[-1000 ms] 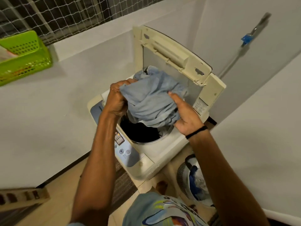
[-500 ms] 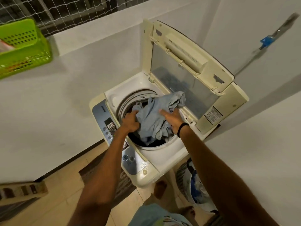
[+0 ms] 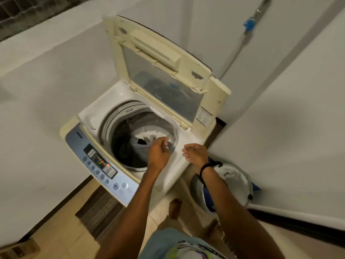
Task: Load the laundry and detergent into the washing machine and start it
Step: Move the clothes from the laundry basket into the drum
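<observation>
A cream top-loading washing machine (image 3: 188,131) stands in the corner with its lid (image 3: 158,58) raised. Grey-blue laundry (image 3: 141,146) lies down in the dark drum. My left hand (image 3: 158,152) hovers over the drum's front right rim, fingers loosely curled, holding nothing. My right hand (image 3: 195,153) hangs over the machine's right edge, also loosely curled and empty, with a black band on its wrist. The blue control panel (image 3: 100,165) runs along the front left, with a small lit display.
A laundry basket (image 3: 229,186) with white and blue cloth sits on the floor to the right of the machine, against the white wall. A dark ribbed mat (image 3: 100,212) lies on the tiled floor in front. A pipe with a blue tap (image 3: 248,25) runs up the corner.
Both hands have let go of the grey-blue garment, which dropped into the drum. The hands have drawn back towards the machine's front right. The view has tilted down.
</observation>
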Action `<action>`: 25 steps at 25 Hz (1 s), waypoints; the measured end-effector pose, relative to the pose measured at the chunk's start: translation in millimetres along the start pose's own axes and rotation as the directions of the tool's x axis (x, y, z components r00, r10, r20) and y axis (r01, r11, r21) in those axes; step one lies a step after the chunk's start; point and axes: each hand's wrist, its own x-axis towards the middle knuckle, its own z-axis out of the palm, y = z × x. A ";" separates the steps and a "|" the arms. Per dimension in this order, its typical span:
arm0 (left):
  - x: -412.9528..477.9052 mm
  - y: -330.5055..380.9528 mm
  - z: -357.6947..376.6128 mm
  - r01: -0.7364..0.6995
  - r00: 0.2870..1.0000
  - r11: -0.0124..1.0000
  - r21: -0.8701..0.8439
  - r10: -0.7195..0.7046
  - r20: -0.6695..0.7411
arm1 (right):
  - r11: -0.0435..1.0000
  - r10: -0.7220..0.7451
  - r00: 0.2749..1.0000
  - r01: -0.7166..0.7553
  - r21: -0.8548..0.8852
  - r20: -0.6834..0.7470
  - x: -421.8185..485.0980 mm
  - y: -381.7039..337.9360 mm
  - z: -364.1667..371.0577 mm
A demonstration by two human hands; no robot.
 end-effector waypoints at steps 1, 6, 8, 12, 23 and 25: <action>-8.7 5.6 20.2 -0.012 0.999 1.000 0.013 0.011 0.050 | 0.998 0.010 1.000 -0.009 0.069 -0.025 -2.3 8.4 -18.9; -50.8 24.3 123.0 -0.094 0.963 0.903 0.419 -0.025 0.270 | 0.929 0.158 0.967 -0.077 0.361 -0.200 0.5 67.3 -143.9; -57.6 22.4 158.4 -0.076 0.960 0.891 0.448 -0.057 0.275 | 0.897 0.260 0.935 -0.140 0.419 -0.243 13.2 97.4 -191.2; -63.6 -16.6 248.7 0.059 0.910 0.880 0.471 -0.241 0.337 | 0.922 0.365 0.871 -0.289 0.260 -0.328 78.3 193.2 -263.3; -36.9 -240.2 484.2 0.450 0.767 0.807 0.382 -0.569 0.297 | 0.785 0.405 0.902 -0.427 -0.448 -0.149 320.2 478.8 -228.3; -30.5 -270.3 497.9 0.494 0.747 0.797 0.346 -0.593 0.300 | 0.770 0.402 0.912 -0.385 -0.508 -0.083 340.4 521.6 -204.1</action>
